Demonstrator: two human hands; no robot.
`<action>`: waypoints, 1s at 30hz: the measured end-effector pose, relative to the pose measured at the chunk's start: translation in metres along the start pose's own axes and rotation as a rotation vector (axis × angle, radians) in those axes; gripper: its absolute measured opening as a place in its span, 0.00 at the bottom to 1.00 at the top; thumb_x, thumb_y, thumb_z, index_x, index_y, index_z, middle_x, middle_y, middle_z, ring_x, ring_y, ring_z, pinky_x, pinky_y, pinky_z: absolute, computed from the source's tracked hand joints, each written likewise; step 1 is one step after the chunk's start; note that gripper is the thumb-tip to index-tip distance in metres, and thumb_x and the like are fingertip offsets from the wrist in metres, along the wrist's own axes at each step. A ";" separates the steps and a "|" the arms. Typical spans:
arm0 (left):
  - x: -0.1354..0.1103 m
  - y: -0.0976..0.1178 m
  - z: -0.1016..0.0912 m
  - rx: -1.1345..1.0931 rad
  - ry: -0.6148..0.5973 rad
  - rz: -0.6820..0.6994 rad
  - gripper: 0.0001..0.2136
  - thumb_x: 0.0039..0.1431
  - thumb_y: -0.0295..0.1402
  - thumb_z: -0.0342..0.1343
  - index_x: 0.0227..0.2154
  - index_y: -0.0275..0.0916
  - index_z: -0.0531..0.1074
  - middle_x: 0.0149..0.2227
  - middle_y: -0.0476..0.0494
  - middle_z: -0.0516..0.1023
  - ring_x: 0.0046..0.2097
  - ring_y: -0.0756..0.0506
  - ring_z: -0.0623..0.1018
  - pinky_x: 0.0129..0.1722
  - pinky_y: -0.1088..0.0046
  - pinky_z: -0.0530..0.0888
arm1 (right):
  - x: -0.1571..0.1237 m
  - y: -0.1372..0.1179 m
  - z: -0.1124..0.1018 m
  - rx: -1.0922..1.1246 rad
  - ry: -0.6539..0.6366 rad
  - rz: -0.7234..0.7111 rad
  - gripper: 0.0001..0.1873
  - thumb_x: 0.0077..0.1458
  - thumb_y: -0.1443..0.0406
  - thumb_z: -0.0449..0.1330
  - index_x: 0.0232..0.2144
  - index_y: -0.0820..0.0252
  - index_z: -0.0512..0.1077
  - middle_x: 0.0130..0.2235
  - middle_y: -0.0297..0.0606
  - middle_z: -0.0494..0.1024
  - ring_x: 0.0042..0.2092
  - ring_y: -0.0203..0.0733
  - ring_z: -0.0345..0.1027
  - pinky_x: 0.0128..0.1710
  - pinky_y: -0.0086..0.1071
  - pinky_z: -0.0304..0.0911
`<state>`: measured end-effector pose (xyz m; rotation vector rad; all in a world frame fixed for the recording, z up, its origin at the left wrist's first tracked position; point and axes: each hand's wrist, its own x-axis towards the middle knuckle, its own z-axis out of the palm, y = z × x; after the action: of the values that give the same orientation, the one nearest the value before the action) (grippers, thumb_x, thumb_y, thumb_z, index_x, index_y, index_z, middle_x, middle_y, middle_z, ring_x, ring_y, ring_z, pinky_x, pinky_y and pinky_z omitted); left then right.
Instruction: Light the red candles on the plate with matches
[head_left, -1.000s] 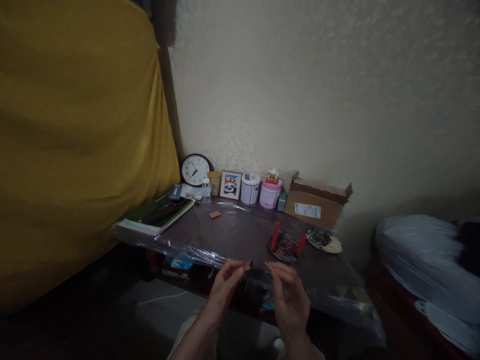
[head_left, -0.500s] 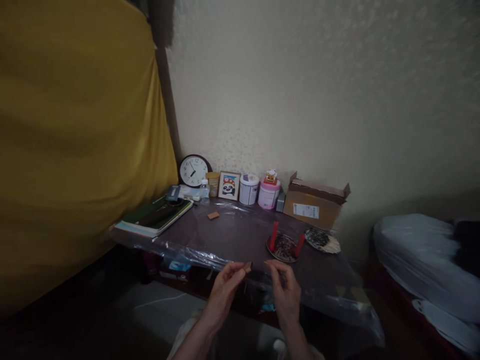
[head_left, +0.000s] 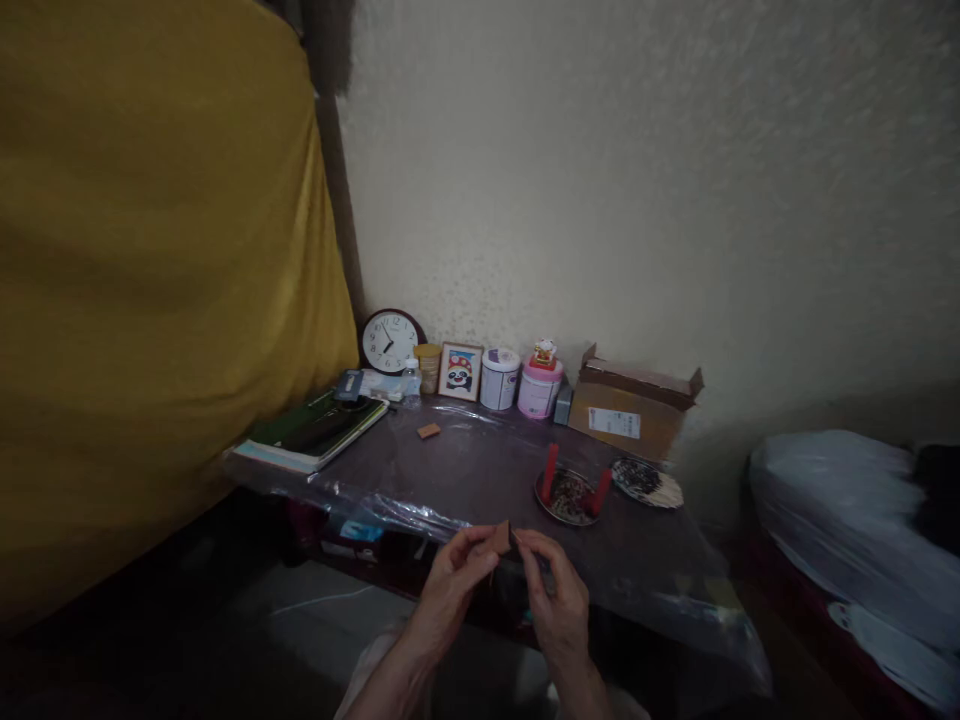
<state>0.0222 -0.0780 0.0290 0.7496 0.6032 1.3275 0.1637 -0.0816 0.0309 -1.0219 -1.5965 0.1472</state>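
My left hand (head_left: 450, 580) pinches a small brown box (head_left: 502, 537) between thumb and fingertips, just in front of the table's near edge. My right hand (head_left: 559, 600) is closed in a pinch, its fingertips right against the box's right side. What the right fingers hold is hidden. Beyond the hands, a round dish (head_left: 568, 497) with two upright red candles sits on the dark table (head_left: 480, 465) under clear plastic sheeting.
A second small brown box (head_left: 429, 430) lies mid-table. Books (head_left: 311, 432) lie at the left, and a clock (head_left: 389, 341), a framed picture, jars and a cardboard box (head_left: 634, 410) line the wall. A plate of sticks (head_left: 646, 482) sits beside the dish. A yellow curtain (head_left: 150, 300) hangs left; a plastic-covered bed (head_left: 847, 520) stands right.
My right hand, which showed a thin pale stick in its pinch, has moved left until its fingertips meet the box. The left hand has stayed almost in place.
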 end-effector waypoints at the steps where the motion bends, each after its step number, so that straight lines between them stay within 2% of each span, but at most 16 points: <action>1: 0.000 0.000 0.000 -0.005 -0.011 -0.001 0.15 0.45 0.31 0.62 0.38 0.38 0.73 0.39 0.42 0.79 0.40 0.45 0.75 0.43 0.69 0.66 | 0.000 0.000 0.000 -0.005 -0.001 -0.005 0.07 0.57 0.68 0.53 0.37 0.56 0.70 0.37 0.37 0.77 0.41 0.38 0.71 0.42 0.31 0.67; 12: 0.001 0.004 0.000 -0.024 0.018 0.019 0.11 0.48 0.30 0.60 0.37 0.37 0.73 0.39 0.42 0.79 0.40 0.46 0.75 0.44 0.71 0.66 | 0.002 -0.001 0.001 -0.010 -0.054 -0.058 0.09 0.57 0.69 0.53 0.39 0.55 0.70 0.39 0.37 0.77 0.42 0.38 0.71 0.43 0.31 0.66; 17: 0.002 0.005 0.002 -0.019 0.043 0.027 0.10 0.47 0.30 0.61 0.35 0.37 0.73 0.38 0.42 0.79 0.40 0.46 0.75 0.45 0.71 0.66 | 0.003 0.001 0.001 -0.002 -0.044 -0.058 0.09 0.57 0.70 0.53 0.38 0.55 0.70 0.39 0.36 0.77 0.42 0.37 0.71 0.43 0.31 0.66; 22: 0.000 0.005 0.000 0.023 0.008 0.027 0.13 0.48 0.30 0.60 0.39 0.37 0.73 0.40 0.42 0.78 0.41 0.47 0.75 0.44 0.71 0.66 | 0.004 0.002 0.002 -0.003 -0.028 -0.058 0.09 0.57 0.70 0.53 0.38 0.56 0.70 0.38 0.36 0.77 0.41 0.37 0.71 0.42 0.31 0.67; 30: 0.001 0.004 0.000 0.022 0.032 0.026 0.12 0.47 0.31 0.61 0.37 0.37 0.73 0.37 0.43 0.79 0.39 0.47 0.75 0.42 0.71 0.67 | 0.005 0.001 0.001 0.002 -0.014 -0.063 0.08 0.56 0.70 0.53 0.37 0.56 0.70 0.37 0.36 0.77 0.40 0.37 0.71 0.41 0.30 0.66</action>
<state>0.0204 -0.0769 0.0321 0.7578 0.6365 1.3603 0.1639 -0.0771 0.0339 -0.9699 -1.6391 0.1131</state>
